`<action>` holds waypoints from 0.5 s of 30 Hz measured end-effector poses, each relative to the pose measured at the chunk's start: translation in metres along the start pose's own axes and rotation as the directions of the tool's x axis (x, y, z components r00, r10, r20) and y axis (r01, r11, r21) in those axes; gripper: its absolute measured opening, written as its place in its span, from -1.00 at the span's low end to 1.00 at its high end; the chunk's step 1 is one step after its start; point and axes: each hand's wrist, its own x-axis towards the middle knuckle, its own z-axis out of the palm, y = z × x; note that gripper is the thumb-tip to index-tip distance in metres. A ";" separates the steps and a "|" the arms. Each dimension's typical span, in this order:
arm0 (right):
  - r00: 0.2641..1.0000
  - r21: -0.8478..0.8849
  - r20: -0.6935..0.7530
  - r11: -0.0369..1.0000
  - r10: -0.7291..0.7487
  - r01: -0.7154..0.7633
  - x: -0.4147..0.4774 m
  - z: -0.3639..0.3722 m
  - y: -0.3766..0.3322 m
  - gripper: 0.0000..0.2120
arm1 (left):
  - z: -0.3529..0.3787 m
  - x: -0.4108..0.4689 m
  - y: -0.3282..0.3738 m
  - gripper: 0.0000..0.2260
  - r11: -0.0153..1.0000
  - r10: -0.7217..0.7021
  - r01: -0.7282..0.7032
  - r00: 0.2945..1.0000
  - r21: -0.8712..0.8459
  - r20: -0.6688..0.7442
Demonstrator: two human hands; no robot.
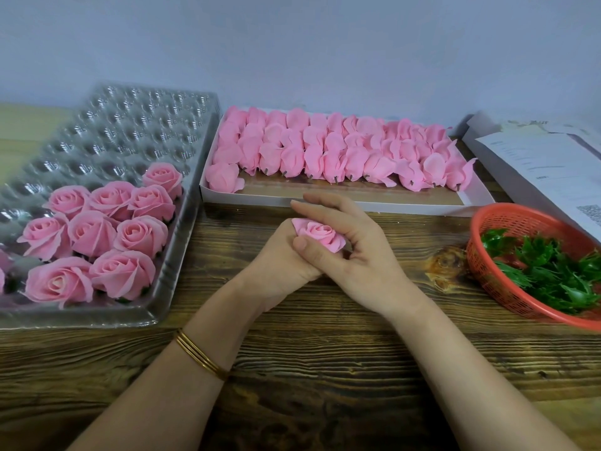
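Wooden table [325, 369], dark grain, fills the lower view. Left side: clear plastic tray [130, 125] with rows of round cups; the near cups hold finished roses [94, 232], pink, blooms facing up, and the far cups hold nothing. Centre back: shallow white box [406, 208] packed with rose heads [325, 148] lying on their sides in rows, short stubs pointing toward the near wall. Far right: papers [536, 164] on a white sheet, print too small to read. Right edge, nearer: red mesh basket [481, 271], tilted, holding green leaf pieces [553, 271]. Both hands meet at mid-table, just in front of the box and between tray and basket. Left hand [279, 265] comes up from below, its fingers curled round the base of the pink rose [320, 236]; its fingertips are hidden behind the other hand. Right hand [351, 255] wraps the bloom from the right: the thumb lies against the near outer petal, the index finger stretches across behind the top, the remaining fingers curl in at the right side. The rose sits cupped between the two hands, face up, clear of the table surface, its underside hidden. Thin gold bangles [201, 358] on the left wrist.
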 end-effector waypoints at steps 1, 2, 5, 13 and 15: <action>1.000 -0.006 -0.006 1.000 -0.002 0.002 0.000 0.000 0.000 -0.58 | -0.001 0.001 -0.002 -0.55 0.999 -0.020 0.019 0.999 -0.028 -0.031; 1.000 -0.011 -0.010 1.000 -0.003 0.003 0.000 0.001 0.000 -0.58 | -0.001 0.001 -0.001 -0.57 1.000 0.003 -0.004 0.999 -0.029 -0.036; 1.000 -0.023 -0.023 1.000 -0.007 0.007 0.000 0.001 0.000 -0.55 | 0.009 -0.001 0.015 -0.87 0.995 0.096 -0.097 0.995 -0.020 -0.022; 0.995 -0.014 -0.093 1.000 0.022 -0.024 -0.002 0.002 -0.005 -0.33 | 0.004 0.006 0.010 -0.89 0.994 0.081 -0.089 0.989 -0.063 -0.121; 0.994 0.002 -0.104 1.000 0.009 -0.009 -0.003 0.003 -0.007 -0.30 | 0.003 0.007 0.008 -0.94 0.995 0.072 -0.081 0.987 -0.060 -0.143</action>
